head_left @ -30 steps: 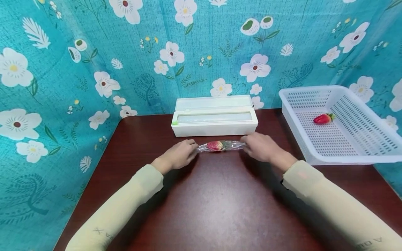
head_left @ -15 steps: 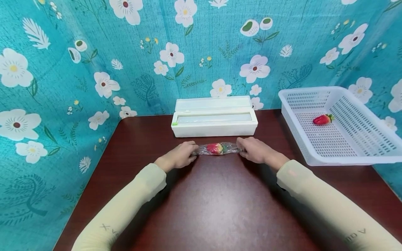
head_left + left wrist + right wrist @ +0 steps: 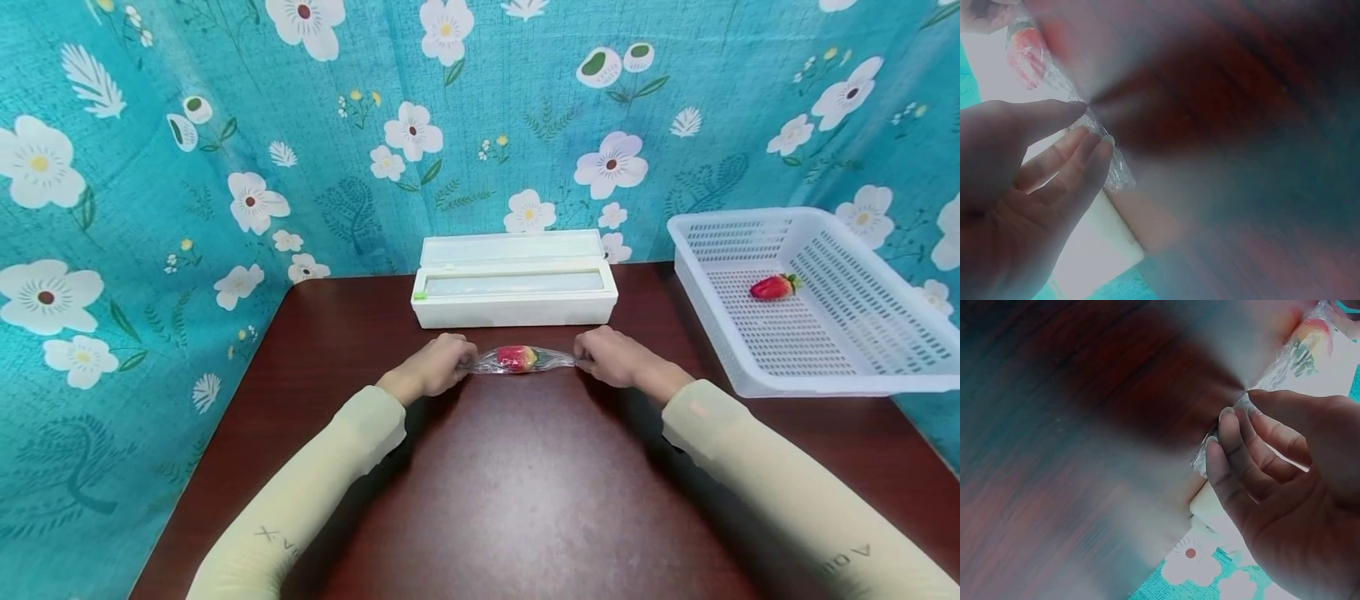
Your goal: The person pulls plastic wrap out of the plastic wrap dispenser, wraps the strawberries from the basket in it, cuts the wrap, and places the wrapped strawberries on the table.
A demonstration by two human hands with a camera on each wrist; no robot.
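Note:
A red strawberry (image 3: 516,358) with a green leafy top lies wrapped in clear plastic wrap (image 3: 557,359) near the middle of the table. My left hand (image 3: 444,365) pinches the wrap's left end between thumb and fingers, as the left wrist view shows, with a strip of film (image 3: 1119,172) trailing past the fingertips. On the other side my right hand (image 3: 617,357) pinches the right end, where crumpled film (image 3: 1200,455) sticks out beyond the fingers. The wrap stretches between both hands, bunched narrow at each end, the strawberry in its middle.
Just behind the wrapped fruit stands a white wrap dispenser box (image 3: 514,312) with its lid (image 3: 513,247) raised. A white slotted basket (image 3: 738,367) at the right holds another strawberry (image 3: 772,287). A flowered teal cloth (image 3: 480,125) hangs behind the dark table (image 3: 517,483).
The wrapped strawberry has come slightly nearer to me. My right hand moved left, then a little back right, and the wrap's ends now look narrower. The left hand stays at its end.

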